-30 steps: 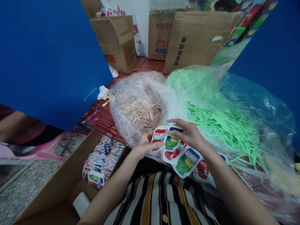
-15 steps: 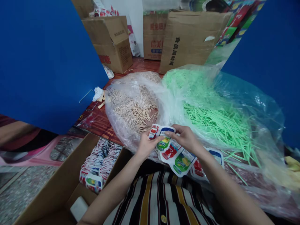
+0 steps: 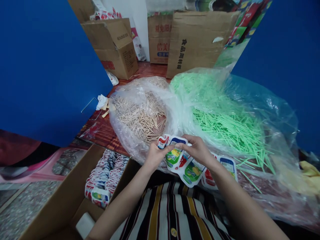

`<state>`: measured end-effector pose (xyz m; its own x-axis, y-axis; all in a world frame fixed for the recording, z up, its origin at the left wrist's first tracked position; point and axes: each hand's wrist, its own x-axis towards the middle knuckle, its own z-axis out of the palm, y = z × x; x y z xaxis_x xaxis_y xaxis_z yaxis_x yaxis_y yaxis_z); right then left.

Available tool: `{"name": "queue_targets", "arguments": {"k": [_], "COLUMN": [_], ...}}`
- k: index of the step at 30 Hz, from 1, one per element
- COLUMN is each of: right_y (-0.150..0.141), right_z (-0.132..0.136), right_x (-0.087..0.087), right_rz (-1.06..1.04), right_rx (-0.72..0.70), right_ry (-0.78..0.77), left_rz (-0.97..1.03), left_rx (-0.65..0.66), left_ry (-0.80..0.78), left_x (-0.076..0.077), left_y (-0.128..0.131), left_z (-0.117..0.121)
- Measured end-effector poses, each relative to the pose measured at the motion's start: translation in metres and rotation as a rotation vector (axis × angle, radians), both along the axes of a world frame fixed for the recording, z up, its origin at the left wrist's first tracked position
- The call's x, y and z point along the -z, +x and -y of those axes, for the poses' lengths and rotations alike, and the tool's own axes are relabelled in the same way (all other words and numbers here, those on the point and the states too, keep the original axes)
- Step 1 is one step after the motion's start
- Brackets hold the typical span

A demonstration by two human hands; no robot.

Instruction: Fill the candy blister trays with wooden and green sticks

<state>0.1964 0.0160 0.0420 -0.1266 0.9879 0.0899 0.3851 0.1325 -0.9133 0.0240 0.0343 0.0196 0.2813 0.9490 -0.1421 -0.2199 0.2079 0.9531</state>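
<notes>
"Sprite" was legible on the green packet (image 3: 173,157) and on a second green packet (image 3: 191,174) just beside it; a carton (image 3: 200,43) toward the counter's far edge read "食品周转箱". Both forearms reached in over the near edge of the counter (image 3: 106,133), the left hand (image 3: 155,155) and right hand (image 3: 197,150) nearly meeting, thumbs turned inward. The fingers of both pinched the green packet, which hung between them above that near edge

The left hand's (image 3: 155,155) thumb has slid onto the Sprite packet (image 3: 172,158); the red packet (image 3: 163,142) at its ten o'clock has curled.
</notes>
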Motion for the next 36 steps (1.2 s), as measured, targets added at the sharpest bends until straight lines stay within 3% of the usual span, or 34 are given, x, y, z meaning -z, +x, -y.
{"name": "queue_targets", "arguments": {"k": [5,14,21,24,29,36], "right_y": [0.001,0.003,0.008,0.007,0.004,0.007], "right_z": [0.001,0.002,0.005,0.006,0.005,0.011], "right_x": [-0.003,0.004,-0.004,-0.007,-0.003,0.002], "right_rz": [0.045,0.167,0.105,0.192,0.247,0.146], "right_rx": [0.016,0.051,-0.068,-0.029,0.032,0.030], "right_ry": [0.006,0.049,0.111,0.155,0.235,0.229], "left_rz": [0.021,-0.016,0.002,0.006,0.018,0.024], "left_rx": [0.066,0.031,0.093,0.109,0.042,0.010], "left_ry": [-0.023,-0.065,-0.109,-0.067,-0.063,-0.088], "left_x": [0.001,-0.003,0.001,0.001,-0.002,0.001], "left_y": [0.004,0.009,0.007,0.007,0.008,0.009], "left_z": [0.002,0.004,0.002,0.003,0.005,0.005]}}
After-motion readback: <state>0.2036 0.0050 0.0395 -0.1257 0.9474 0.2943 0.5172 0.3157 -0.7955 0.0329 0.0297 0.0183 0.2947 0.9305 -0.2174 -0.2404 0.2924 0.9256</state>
